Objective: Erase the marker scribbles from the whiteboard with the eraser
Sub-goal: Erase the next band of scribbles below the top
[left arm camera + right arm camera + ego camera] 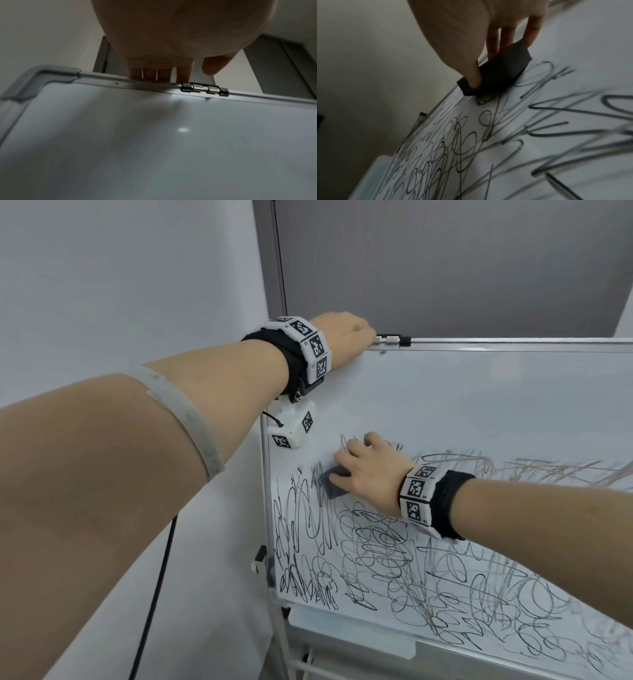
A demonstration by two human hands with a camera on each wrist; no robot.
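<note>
The right hand (368,474) grips the dark eraser (334,482) between thumb and fingers, pressing it flat on the whiteboard (479,405) near its left edge, at the top of the black scribbles (394,559) (which fill the board's lower half). The left hand (342,337) grasps the board's top edge near the top-left corner, fingers curled over it, beside a metal clip (392,339)

The top half of the whiteboard (479,392) is bare and easy to pass over, but the left hand (342,337) and a clip (394,339) block its top edge.
</note>
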